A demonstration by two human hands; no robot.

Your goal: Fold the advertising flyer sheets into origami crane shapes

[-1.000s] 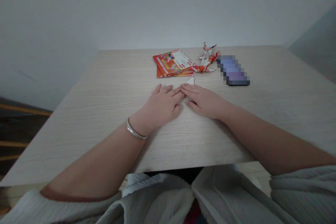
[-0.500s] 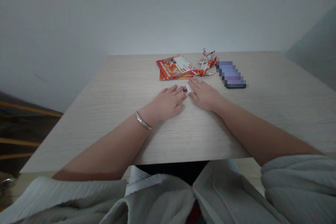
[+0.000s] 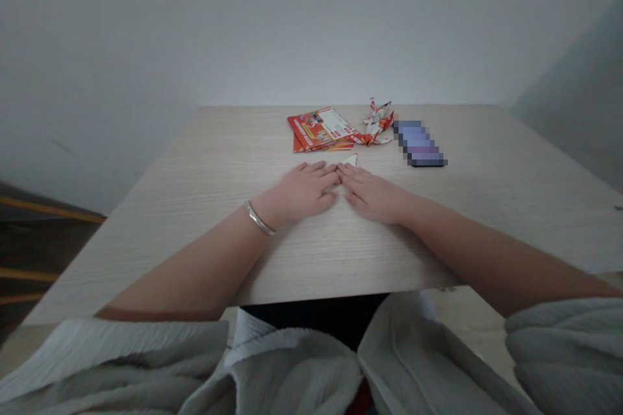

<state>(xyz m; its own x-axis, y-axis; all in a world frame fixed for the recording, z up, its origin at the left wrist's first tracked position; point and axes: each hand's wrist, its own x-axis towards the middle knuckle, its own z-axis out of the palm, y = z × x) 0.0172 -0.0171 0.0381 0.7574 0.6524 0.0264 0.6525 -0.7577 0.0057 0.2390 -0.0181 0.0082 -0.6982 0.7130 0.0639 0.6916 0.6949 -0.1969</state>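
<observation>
Both hands lie flat on a light wooden table (image 3: 204, 162), fingertips meeting over a small folded piece of paper (image 3: 351, 159). Only a white corner of that paper shows beyond the fingers. My left hand (image 3: 300, 192), with a silver bracelet at the wrist, has its fingers stretched out and pressed down. My right hand (image 3: 370, 192) also rests flat with fingers extended on the paper.
Behind the hands lies a stack of red and orange printed leaflets (image 3: 321, 130). A folded paper figure (image 3: 378, 122) stands to the right of the stack, and a dark phone (image 3: 419, 145) lies beside it. A pale wall rises behind the table.
The hands drew back slightly toward me and flattened over the paper; the coloured bit seen between the fingers half a second ago is covered. The camera view shifted a little.
</observation>
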